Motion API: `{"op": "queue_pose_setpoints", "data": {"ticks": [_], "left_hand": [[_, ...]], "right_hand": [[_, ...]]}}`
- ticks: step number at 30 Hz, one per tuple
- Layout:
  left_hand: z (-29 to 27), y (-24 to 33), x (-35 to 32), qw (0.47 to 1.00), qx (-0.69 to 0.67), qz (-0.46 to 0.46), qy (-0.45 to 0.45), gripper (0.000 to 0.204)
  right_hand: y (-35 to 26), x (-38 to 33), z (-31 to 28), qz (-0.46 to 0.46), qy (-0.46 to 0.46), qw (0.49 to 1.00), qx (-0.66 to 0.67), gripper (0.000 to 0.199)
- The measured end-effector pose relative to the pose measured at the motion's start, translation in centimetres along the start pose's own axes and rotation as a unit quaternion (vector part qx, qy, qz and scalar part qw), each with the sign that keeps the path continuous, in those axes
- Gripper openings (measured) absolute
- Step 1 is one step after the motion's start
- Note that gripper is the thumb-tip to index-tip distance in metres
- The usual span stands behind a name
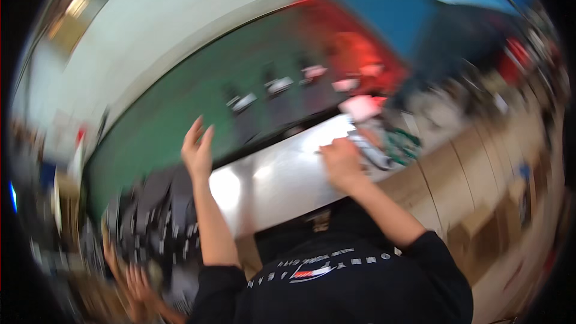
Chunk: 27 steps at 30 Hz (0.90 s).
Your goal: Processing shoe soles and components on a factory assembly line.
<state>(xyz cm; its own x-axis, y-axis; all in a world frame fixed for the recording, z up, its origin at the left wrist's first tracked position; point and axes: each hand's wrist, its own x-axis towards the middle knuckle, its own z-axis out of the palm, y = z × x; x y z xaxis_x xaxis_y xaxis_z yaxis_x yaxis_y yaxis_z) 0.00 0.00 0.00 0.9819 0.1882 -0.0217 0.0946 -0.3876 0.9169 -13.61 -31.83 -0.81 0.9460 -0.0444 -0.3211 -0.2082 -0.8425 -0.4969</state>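
My left hand (pixel 198 151) is raised over the near edge of the green conveyor belt (pixel 180 90), its fingers apart and holding nothing. Over the right part of a shiny metal work surface (pixel 279 174), my right hand (pixel 343 163) is closed, fingers curled inward. Whatever it may grip is hidden and blurred. Beyond the metal surface, several dark flat pieces with pale tags, one of them a dark piece (pixel 245 125), lie in a row on the belt. Just right of my right hand are a whitish object (pixel 373 151) and a tangle of green strands (pixel 402 146), both smeared by motion.
A blue machine (pixel 372 6) with a red-lit opening stands over the belt's far right. Many dark pieces (pixel 159 198) are heaped at left. Another person's hands (pixel 138 288) reach in at lower left. Cardboard boxes (pixel 480 234) stand at right.
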Motion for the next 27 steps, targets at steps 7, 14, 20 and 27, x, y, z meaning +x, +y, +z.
{"op": "queue_pose_setpoints", "data": {"ticks": [7,14,20,27], "left_hand": [[11.4,-0.3,21.9,0.959,0.19,0.196,-0.074,0.065],[11.3,2.8,23.6,0.953,0.202,0.22,-0.051,0.041],[9.3,1.3,23.9,0.935,0.162,0.314,-0.035,0.038],[9.8,1.3,19.6,0.935,0.262,0.237,0.02,0.042]], "right_hand": [[-1.0,9.1,-4.7,-0.127,0.277,0.946,-0.111,0.016],[-1.2,10.6,-5.3,-0.139,0.242,0.959,-0.054,0.016],[-1.7,11.4,-4.4,-0.161,0.35,0.92,-0.071,0.012],[-1.7,10.3,-4.5,-0.137,0.364,0.914,-0.114,0.009]]}}
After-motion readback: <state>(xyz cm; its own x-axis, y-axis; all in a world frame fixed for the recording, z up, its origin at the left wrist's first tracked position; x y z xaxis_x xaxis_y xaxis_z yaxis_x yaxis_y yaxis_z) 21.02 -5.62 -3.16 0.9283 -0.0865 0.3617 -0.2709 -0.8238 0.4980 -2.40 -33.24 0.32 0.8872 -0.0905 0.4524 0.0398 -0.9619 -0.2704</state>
